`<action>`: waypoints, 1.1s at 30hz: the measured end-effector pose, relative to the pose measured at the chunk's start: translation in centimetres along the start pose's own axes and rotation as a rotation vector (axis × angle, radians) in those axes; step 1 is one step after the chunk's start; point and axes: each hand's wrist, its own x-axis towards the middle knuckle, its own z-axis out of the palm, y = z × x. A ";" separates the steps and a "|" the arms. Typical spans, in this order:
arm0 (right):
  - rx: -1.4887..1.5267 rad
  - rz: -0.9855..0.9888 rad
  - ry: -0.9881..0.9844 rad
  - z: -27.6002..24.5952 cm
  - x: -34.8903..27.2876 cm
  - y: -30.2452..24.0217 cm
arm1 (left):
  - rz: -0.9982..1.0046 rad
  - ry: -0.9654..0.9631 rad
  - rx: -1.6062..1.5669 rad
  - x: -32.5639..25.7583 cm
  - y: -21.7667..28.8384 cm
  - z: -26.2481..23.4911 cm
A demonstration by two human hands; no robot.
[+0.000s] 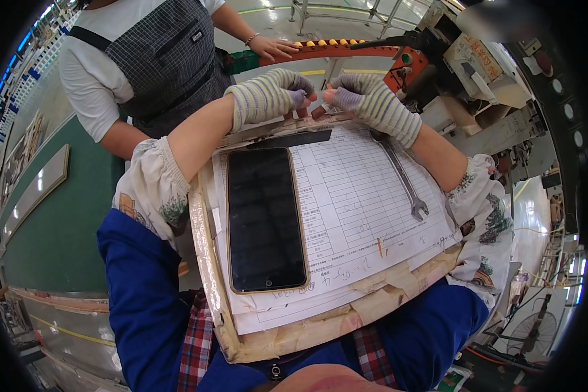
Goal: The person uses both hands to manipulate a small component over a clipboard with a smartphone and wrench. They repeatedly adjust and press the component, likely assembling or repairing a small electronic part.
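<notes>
Both hands wear striped grey-and-yellow gloves with bare fingertips. My left hand (271, 97) and my right hand (377, 104) face each other over the far edge of a taped board (366, 317), fingertips a little apart. The fingers of each are bent and pinched together; I cannot make out what, if anything, is in them. Printed table sheets (346, 189) with handwriting lie on the board. On them rest a black smartphone (266, 219) at the left and a steel open-ended wrench (402, 173) at the right, its far end near my right wrist.
A co-worker in a checked apron (170, 65) stands at the far left, one hand (271, 48) on an orange-red rail with yellow rollers (333, 44). A green table (59, 209) is at left. Cardboard (447, 111) and an orange box with a green button (405, 62) are at right.
</notes>
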 end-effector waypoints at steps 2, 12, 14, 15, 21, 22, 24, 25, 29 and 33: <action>-0.060 -0.061 -0.002 0.1 0.1 0.1 | 0.024 -0.009 -0.034 0.1 -0.5 -0.1; -0.116 0.082 0.005 0.3 0.3 0.7 | 0.176 -0.043 0.200 4.3 -6.6 -0.6; -0.161 -0.056 -0.035 0.2 0.1 0.5 | 0.187 -0.042 0.236 4.8 -6.9 -0.5; -0.186 -0.119 -0.042 0.2 0.1 0.6 | 0.175 -0.036 0.259 4.9 -7.0 -0.4; -0.206 -0.060 -0.094 -0.4 0.4 0.1 | 0.205 -0.073 0.071 5.1 -7.0 -0.2; -0.194 -0.023 -0.097 -0.5 0.5 0.0 | 0.180 -0.091 -0.045 4.9 -7.1 -0.2; -0.220 -0.105 -0.044 -0.2 0.7 0.6 | 0.106 -0.126 -0.209 4.7 -7.3 -0.5; -0.246 -0.159 -0.013 -0.2 0.6 0.8 | 0.095 -0.126 -0.186 4.6 -7.0 -0.5; -0.295 -0.318 0.031 -0.1 0.4 1.0 | 0.196 -0.042 0.259 4.2 -5.7 -0.1; -0.194 -0.241 -0.045 0.0 0.6 2.1 | 0.361 -0.103 0.029 7.8 -11.5 -0.4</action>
